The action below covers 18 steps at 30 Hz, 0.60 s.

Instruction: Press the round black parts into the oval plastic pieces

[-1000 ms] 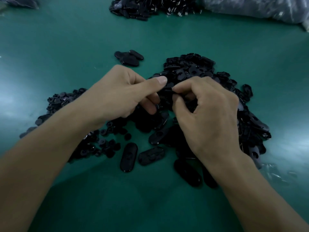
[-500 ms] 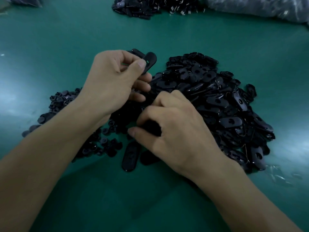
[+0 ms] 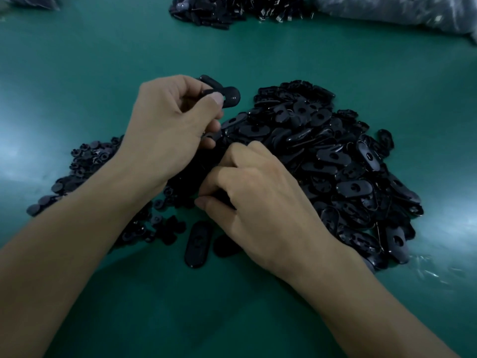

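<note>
A smooth teal-green bench (image 3: 77, 60) fills the whole view, dim overall. Pale patches of reflected light (image 3: 15, 153) lie on it at the left and right edges. A crinkled clear plastic bag (image 3: 402, 11) rests at its far right corner.

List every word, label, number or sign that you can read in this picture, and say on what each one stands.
None can be read.
The oval pieces and round parts show only holes and moulded shapes, no letters.
The oval piece held in the left hand shows no marking.
The bag at the far right is too blurred to tell.
</note>
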Motion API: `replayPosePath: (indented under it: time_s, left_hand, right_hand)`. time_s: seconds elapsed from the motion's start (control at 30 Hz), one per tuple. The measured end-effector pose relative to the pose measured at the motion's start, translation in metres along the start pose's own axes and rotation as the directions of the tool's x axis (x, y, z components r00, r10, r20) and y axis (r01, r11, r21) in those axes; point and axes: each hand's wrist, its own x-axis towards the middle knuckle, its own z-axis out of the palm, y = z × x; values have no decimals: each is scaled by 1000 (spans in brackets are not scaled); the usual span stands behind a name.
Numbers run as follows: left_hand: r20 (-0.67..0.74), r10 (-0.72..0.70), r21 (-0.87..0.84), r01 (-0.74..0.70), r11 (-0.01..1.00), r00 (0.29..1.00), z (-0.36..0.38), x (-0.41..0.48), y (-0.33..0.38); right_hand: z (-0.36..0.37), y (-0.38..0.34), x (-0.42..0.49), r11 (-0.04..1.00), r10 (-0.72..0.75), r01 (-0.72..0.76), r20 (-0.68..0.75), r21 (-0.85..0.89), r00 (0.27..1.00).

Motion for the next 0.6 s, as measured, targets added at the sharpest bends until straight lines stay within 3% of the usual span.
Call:
replayPosePath:
  time_s: [0.1,0.3,0.43,0.6]
  left_hand:
    - [9,2,3,-2,1000,1000,1,0,-1]
    - [101,-1,17,0,1000,995,3,-4,0]
    - [233,5,8,-7,1000,972,5,-9,3]
    - [308,29,-14,-26,1000,951,4,-11,5]
  right_hand:
    - [-3,3,0,994,2,12,-126,112,992]
    - [-16,30,-7,936,190,-46,-391,348,901]
    - [-20,43,-6,832,334,-58,-414,552,847]
    - [-23,48,-5,679,405,-38,-331,733,852]
